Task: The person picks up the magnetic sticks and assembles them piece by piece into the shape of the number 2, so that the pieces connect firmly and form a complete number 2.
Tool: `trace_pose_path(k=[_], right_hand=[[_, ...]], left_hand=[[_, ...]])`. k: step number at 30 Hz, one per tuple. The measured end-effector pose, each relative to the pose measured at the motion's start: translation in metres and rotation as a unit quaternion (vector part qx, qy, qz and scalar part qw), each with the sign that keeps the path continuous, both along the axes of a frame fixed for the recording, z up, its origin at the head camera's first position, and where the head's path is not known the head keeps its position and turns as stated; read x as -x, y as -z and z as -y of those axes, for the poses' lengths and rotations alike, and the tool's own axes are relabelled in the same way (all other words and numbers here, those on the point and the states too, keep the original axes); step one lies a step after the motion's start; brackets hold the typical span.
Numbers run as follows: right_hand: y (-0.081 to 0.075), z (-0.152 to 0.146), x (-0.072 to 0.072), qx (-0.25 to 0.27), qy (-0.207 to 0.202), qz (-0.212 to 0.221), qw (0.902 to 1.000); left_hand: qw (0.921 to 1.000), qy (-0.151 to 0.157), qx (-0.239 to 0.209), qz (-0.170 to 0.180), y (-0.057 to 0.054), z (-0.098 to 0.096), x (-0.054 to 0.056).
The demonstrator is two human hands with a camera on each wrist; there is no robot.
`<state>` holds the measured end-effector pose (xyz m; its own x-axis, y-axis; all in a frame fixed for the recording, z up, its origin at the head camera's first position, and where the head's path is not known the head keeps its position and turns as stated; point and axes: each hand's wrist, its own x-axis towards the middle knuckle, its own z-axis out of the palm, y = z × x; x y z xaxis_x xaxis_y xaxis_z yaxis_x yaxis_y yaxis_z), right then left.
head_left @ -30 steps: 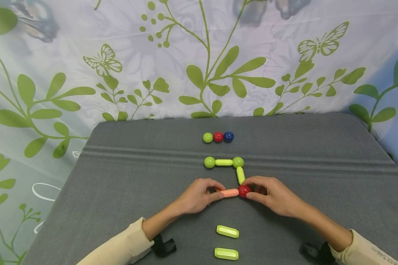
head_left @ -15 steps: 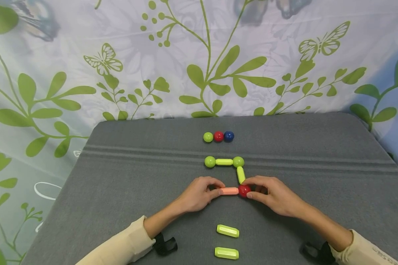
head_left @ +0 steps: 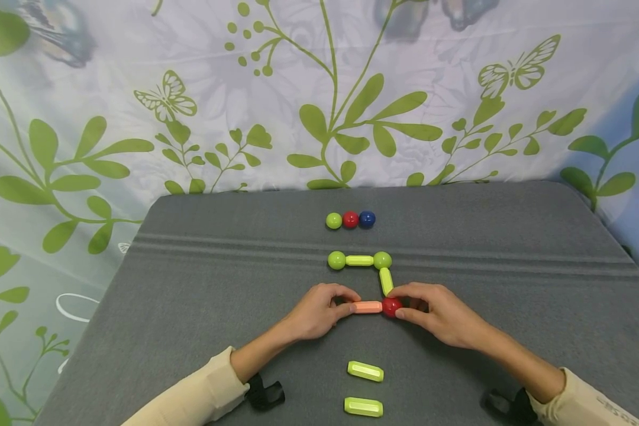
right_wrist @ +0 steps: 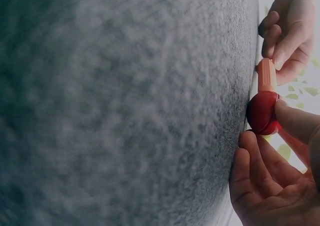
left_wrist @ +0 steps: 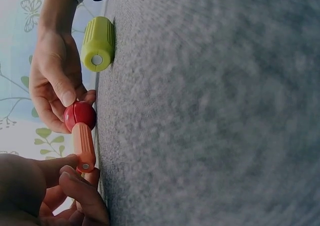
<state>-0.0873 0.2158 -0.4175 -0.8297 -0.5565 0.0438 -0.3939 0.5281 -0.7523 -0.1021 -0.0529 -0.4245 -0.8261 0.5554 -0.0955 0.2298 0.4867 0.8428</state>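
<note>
The left hand [head_left: 316,312] pinches the orange rod [head_left: 368,307], the right hand [head_left: 441,312] the red ball [head_left: 391,307], we see from the head view; above the grey table [head_left: 218,278], the rod has levelled from its slight slope, so we judge the joint aligned. The left wrist view shows its silver end disc [left_wrist: 85,166]; the right, rod touching ball.

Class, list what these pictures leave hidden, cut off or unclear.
Head view: whether the neighbouring lime rod touches the red ball; right hand covers it.
Head view: lettering on right sleeve; too small.
Head view: left sleeve; cut by bottom edge.
Right wrist view: near cloth; blurred.
</note>
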Motion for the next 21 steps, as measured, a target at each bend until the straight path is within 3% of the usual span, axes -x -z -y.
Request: trace_pose_path(k=[14, 21], right_hand=[[-0.0001, 0.0005, -0.0003, -0.009, 0.005, 0.008, 0.9999], [-0.0012, 0.0006, 0.0000, -0.013, 0.006, 0.011, 0.9998]], left_hand=[[0.9999, 0.000, -0.007, 0.015, 0.0013, 0.0007, -0.0003], [1.0000, 0.002, -0.004, -0.001, 0.0011, 0.0013, -0.0004]])
